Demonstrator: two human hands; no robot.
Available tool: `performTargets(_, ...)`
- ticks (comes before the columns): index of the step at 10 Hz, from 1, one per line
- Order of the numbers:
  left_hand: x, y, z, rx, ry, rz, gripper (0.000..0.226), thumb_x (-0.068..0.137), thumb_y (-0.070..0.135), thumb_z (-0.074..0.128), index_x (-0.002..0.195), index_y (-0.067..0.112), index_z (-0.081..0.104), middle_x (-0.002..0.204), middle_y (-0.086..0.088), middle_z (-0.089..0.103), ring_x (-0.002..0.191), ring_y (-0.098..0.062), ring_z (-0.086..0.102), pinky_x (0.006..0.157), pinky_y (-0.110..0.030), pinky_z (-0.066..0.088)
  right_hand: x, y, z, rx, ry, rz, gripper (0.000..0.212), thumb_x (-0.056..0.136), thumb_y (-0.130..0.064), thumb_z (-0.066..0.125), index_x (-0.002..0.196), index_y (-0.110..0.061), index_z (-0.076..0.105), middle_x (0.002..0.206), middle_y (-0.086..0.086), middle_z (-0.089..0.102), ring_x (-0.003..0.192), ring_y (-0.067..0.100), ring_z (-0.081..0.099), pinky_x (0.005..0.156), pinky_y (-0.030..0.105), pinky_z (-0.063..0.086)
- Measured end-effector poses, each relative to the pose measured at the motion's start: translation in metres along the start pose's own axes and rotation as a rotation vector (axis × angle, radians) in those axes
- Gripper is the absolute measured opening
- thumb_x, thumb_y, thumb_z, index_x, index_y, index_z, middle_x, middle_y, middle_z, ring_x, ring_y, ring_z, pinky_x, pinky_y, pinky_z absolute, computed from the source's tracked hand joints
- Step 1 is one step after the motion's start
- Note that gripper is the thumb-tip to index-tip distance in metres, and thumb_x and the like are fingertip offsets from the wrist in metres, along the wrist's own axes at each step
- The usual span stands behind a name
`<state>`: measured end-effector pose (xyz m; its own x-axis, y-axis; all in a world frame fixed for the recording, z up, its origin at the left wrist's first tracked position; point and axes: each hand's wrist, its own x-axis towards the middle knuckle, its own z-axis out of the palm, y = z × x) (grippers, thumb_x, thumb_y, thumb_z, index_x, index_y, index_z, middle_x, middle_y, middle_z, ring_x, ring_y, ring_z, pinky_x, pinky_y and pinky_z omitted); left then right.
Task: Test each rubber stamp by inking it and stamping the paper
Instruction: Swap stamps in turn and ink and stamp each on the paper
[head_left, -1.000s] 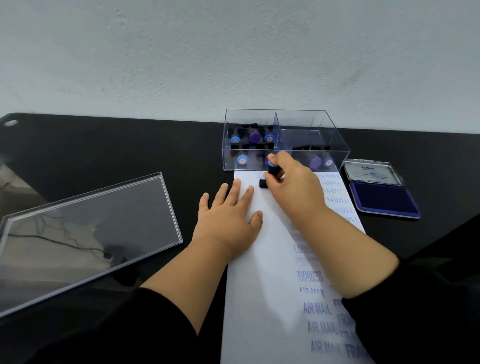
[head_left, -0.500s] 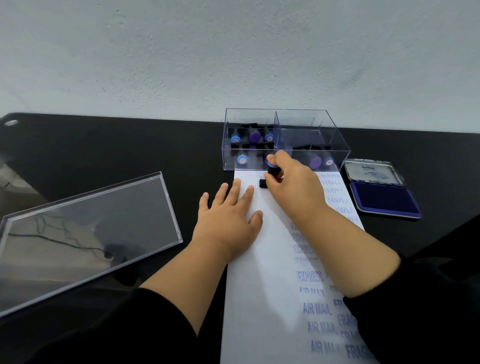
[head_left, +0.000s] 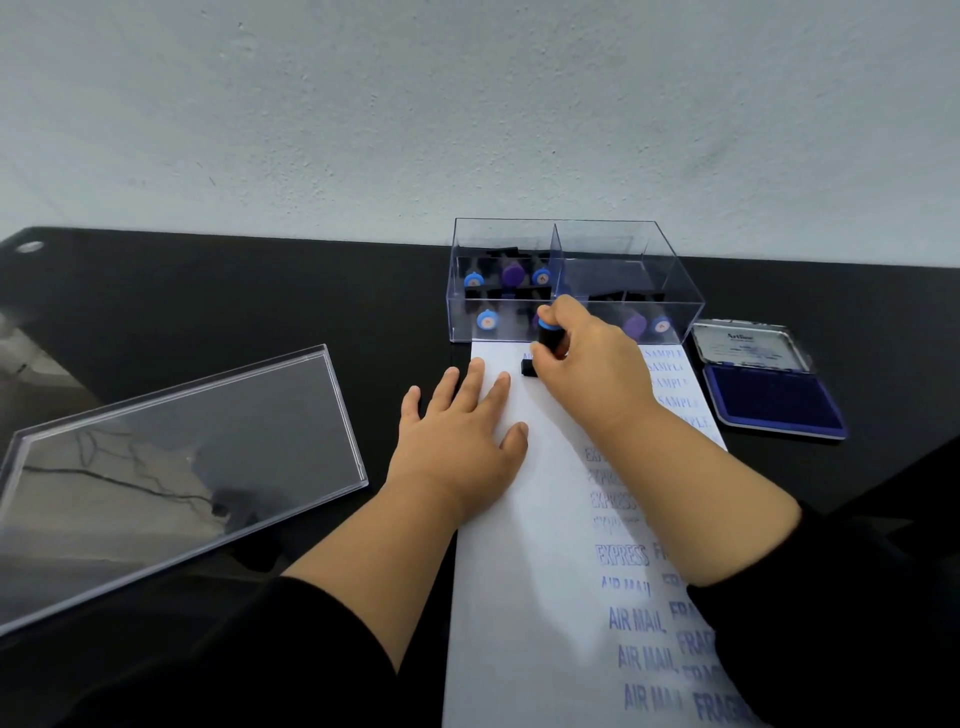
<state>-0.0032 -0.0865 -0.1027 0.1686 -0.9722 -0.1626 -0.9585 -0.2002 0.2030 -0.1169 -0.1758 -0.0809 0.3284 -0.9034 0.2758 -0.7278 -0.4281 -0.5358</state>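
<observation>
Nothing moved; right hand (head_left: 587, 364) grips upright stamp (head_left: 545, 340) on paper (head_left: 540, 519); left hand (head_left: 462, 436) flat

Blue-capped black stamp (head_left: 546, 339), seemingly blue-printed white paper (head_left: 540, 545)

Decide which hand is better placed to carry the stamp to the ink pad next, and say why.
Probably the right hand: it already grips the stamp, and the open ink pad lies on its side. The left hand lies flat, pressing on the paper.
</observation>
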Motion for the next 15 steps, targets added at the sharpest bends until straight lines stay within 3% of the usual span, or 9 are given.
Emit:
performTargets(3,0.000,0.000,-0.001,0.004,-0.004,-0.001,0.058,0.099,0.051,0.016,0.151,0.035,-0.003,0.159,0.007,-0.015,0.146,-0.014,-0.014,0.115,-0.044,-0.012,-0.010,-0.002,0.001,-0.011,0.041,-0.010,0.023,0.091,-0.022,0.054,0.114,-0.021,0.056,0.109,0.001,0.064,0.091,0.026,0.058,0.071,0.036,0.048)
performTargets(8,0.000,0.001,0.000,-0.009,-0.001,-0.009,0.057,0.099,0.050,0.017,0.151,0.036,-0.002,0.158,0.009,-0.015,0.146,-0.013,-0.014,0.115,-0.043,-0.012,-0.009,0.001,-0.001,0.099,0.096,0.027,0.026,0.091,-0.025,0.056,0.117,-0.023,0.055,0.115,-0.007,0.061,0.099,0.016,0.058,0.070,0.025,0.040)
performTargets(9,0.000,0.000,0.000,-0.007,0.006,-0.010,0.057,0.099,0.050,0.017,0.151,0.036,-0.002,0.158,0.009,-0.015,0.146,-0.013,-0.014,0.115,-0.043,-0.012,-0.007,0.005,-0.010,0.225,0.177,0.105,0.025,0.090,-0.024,0.058,0.115,-0.024,0.055,0.108,-0.010,0.064,0.098,0.014,0.060,0.075,0.028,0.047)
performTargets(12,-0.002,0.000,0.000,-0.012,0.008,-0.009,0.057,0.099,0.049,0.018,0.151,0.036,-0.002,0.158,0.009,-0.015,0.146,-0.012,-0.014,0.116,-0.042,-0.012,-0.003,0.025,-0.023,0.372,0.272,0.201,0.024,0.089,-0.025,0.060,0.112,-0.028,0.054,0.074,-0.019,0.053,0.072,0.003,0.053,0.067,0.022,0.040)
performTargets(14,-0.001,0.000,0.000,-0.009,0.008,-0.012,0.057,0.099,0.049,0.018,0.151,0.036,-0.002,0.158,0.009,-0.015,0.146,-0.012,-0.014,0.116,-0.042,-0.012,-0.003,0.026,-0.022,0.366,0.274,0.183,0.024,0.089,-0.025,0.060,0.112,-0.028,0.053,0.074,-0.019,0.053,0.073,0.005,0.054,0.059,0.014,0.038)
performTargets(15,-0.001,0.000,0.000,-0.006,0.008,-0.011,0.057,0.099,0.049,0.018,0.151,0.036,-0.002,0.158,0.010,-0.015,0.146,-0.012,-0.014,0.116,-0.042,-0.012,-0.003,0.025,-0.022,0.363,0.274,0.174,0.025,0.089,-0.025,0.060,0.113,-0.027,0.053,0.073,-0.018,0.053,0.075,0.008,0.055,0.063,0.021,0.042)
